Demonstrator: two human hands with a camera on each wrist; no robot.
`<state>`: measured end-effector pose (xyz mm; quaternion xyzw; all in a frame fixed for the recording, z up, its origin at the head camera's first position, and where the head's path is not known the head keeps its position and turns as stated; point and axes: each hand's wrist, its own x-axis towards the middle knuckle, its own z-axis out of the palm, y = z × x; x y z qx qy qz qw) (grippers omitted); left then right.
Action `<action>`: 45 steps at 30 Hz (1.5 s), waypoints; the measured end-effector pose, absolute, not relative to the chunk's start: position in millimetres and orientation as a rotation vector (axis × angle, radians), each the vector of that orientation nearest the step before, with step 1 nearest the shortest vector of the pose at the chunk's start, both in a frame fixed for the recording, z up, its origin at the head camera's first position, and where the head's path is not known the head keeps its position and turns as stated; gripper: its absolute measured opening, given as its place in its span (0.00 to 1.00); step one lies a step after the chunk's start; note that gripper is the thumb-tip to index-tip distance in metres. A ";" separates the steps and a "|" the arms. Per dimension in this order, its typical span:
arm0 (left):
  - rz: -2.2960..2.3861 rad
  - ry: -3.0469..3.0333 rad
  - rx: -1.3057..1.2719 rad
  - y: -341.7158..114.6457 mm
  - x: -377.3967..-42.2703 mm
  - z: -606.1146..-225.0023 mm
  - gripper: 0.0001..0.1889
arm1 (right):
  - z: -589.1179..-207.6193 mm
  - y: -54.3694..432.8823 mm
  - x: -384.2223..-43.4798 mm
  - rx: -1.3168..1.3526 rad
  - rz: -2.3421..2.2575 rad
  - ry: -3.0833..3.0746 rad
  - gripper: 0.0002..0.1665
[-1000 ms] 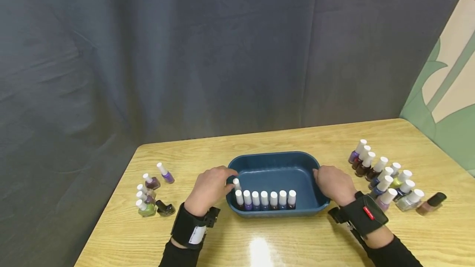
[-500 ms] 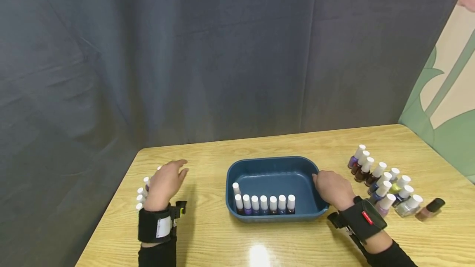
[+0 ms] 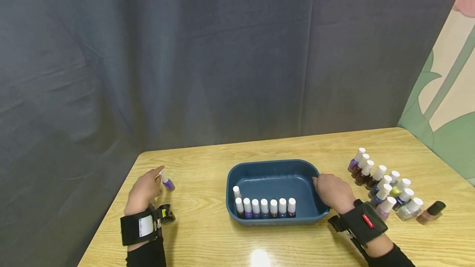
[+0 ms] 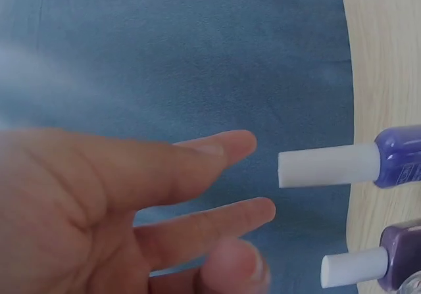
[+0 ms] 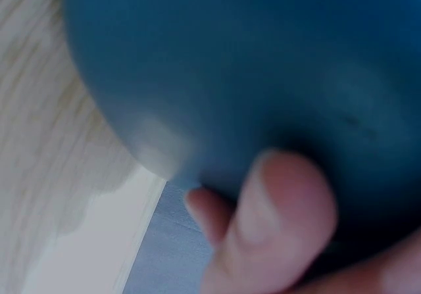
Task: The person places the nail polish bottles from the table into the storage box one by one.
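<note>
My left hand is over the left part of the table, its fingers extended towards a purple nail polish bottle with a white cap. In the left wrist view a gap separates the fingertips from that cap. A darker purple bottle lies beside it there. My right hand grips the right rim of a dark blue tray, the thumb against its wall in the right wrist view. Inside the tray, white-capped bottles line the front side, and one more stands behind the leftmost.
On the right of the table several nail polish bottles stand close together, and a black-capped one stands at their edge. Another black bottle lies by the left wrist. A grey curtain hangs behind the table.
My left hand has let go of a bottle at the tray's left side and moved left to the purple bottle. The right hand has stayed on the tray's rim.
</note>
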<state>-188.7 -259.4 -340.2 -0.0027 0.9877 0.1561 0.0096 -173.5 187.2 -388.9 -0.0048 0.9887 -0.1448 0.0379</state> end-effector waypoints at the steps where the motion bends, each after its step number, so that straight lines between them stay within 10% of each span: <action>1: 0.486 3.073 -0.009 -258.9 -189.3 -340.6 0.21 | -389.3 187.4 -173.7 -0.014 -0.443 3.034 0.24; 45: 0.730 3.159 -0.079 -254.7 -202.0 -356.6 0.08 | -394.4 185.3 -173.4 -0.025 -0.433 3.087 0.22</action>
